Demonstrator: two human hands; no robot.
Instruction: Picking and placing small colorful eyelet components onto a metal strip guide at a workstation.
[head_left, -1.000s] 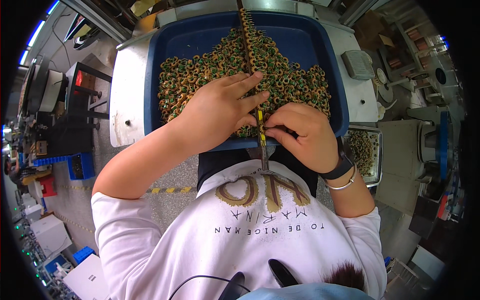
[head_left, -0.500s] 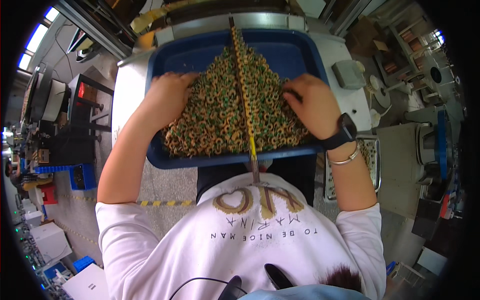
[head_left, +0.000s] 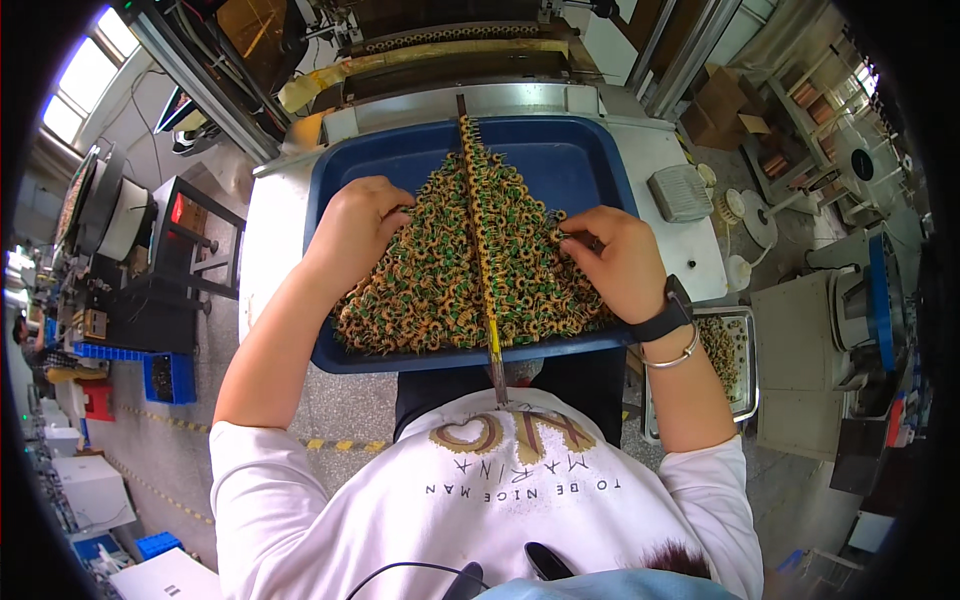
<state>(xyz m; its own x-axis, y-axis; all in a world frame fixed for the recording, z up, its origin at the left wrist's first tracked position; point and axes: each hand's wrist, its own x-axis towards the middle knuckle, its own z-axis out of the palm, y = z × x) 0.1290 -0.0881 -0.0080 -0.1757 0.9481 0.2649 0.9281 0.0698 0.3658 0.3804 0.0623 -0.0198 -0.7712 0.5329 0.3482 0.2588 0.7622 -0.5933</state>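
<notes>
A big heap of small tan and green ring-shaped parts (head_left: 420,290) with thin wire ends fills much of a blue tray (head_left: 545,142). Across the heap lies a long narrow bar (head_left: 493,335), lined with a row of the same rings and yellow toward its near end, which points at my shirt. At the heap's left edge, my left hand (head_left: 362,228) has its fingers closed in a pinch; what they hold, if anything, is hidden. On the other side my right hand (head_left: 622,258) pinches a small ring-shaped part (head_left: 561,216) between thumb and forefinger, just above the heap.
The tray stands on a white table (head_left: 275,215). A grey box (head_left: 680,193) sits right of it. Below my right forearm is a metal tray (head_left: 745,390) of similar rings. A machine frame with a metal rail (head_left: 480,100) borders the far side.
The view has tilted, so the tray appears lower and more of the machine shows. Both hands have lifted slightly from the heap's sides, their fingers drawn closer together.
</notes>
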